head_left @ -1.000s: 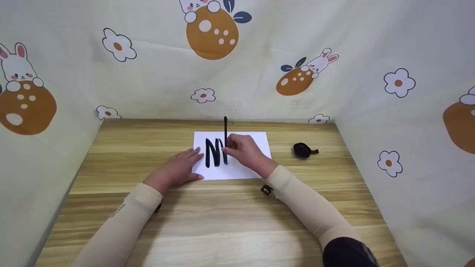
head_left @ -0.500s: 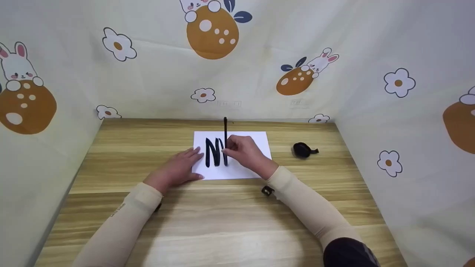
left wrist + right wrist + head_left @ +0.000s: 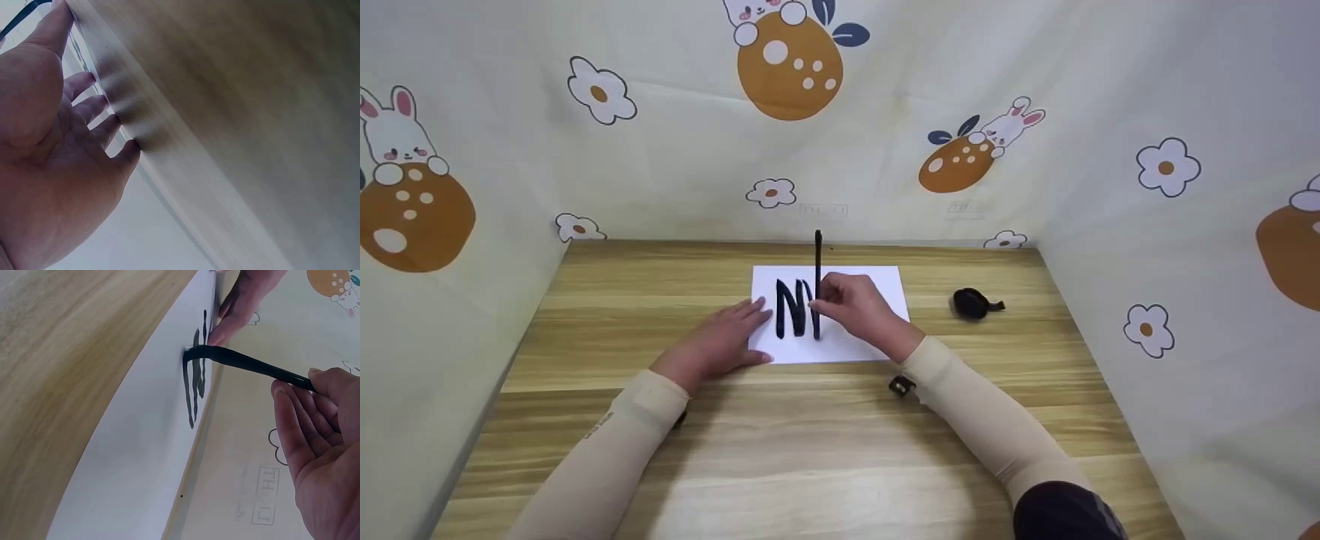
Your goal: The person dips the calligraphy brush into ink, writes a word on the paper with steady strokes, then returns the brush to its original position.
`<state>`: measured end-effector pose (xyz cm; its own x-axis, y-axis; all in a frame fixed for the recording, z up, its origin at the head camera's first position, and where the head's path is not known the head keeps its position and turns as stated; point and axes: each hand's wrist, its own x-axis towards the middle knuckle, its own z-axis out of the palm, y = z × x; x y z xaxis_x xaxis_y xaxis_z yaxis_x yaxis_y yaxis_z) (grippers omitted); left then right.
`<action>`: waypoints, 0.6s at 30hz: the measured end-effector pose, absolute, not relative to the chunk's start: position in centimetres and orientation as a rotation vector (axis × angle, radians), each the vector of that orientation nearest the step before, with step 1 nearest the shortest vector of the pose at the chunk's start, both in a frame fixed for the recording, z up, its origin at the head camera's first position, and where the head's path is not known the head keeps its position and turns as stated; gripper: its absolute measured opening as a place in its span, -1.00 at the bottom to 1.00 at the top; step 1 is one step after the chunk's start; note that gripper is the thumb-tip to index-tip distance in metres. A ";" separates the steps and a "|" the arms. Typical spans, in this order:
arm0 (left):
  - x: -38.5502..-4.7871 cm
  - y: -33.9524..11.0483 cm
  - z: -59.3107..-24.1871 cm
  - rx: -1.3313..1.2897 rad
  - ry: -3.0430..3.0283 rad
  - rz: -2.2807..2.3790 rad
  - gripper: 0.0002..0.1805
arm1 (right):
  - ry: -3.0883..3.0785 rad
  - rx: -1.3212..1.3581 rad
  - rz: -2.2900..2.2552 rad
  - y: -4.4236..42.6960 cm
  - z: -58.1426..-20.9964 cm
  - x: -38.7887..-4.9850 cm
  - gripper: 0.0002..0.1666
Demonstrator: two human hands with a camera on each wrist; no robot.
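Observation:
A white sheet of paper (image 3: 855,350) lies on the wooden table with thick black strokes (image 3: 789,309) on its left half. My right hand (image 3: 859,307) pinches a black brush (image 3: 818,259) upright between thumb and fingertips. In the right wrist view, the brush (image 3: 247,363) has its bent tip on the paper (image 3: 129,427) at the end of a stroke, the right hand (image 3: 323,439) holding its shaft. My left hand (image 3: 720,339) rests spread on the paper's left edge. The left wrist view shows that hand (image 3: 62,146) with its fingertips down at the edge.
A small round black dish with a short handle (image 3: 971,304) stands on the table (image 3: 810,450) to the right of the paper. Patterned cloth walls (image 3: 675,150) rise behind the table and on both sides.
The brush tip has moved slightly down the paper, towards me, and the rightmost stroke is longer. My left hand has stayed in place.

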<state>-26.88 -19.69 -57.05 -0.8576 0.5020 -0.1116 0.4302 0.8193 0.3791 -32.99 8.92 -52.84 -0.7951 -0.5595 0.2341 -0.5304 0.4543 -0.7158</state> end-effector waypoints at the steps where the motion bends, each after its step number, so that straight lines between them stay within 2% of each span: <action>1: -26.9 -19.7 -57.0 0.723 2.795 0.513 -0.03 | 2.649 -0.988 -1.285 8.9 -52.8 -33.0 -0.83; 18: -26.9 -19.7 -57.0 0.705 2.791 0.524 -0.02 | 2.712 -0.937 -1.278 9.2 -52.3 -33.7 -0.83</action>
<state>-26.86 -19.71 -57.04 -0.8623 0.4924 -0.1184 0.4159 0.8219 0.3894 -33.68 9.15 -52.34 -0.8219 -0.5154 0.2424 -0.5150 0.4907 -0.7028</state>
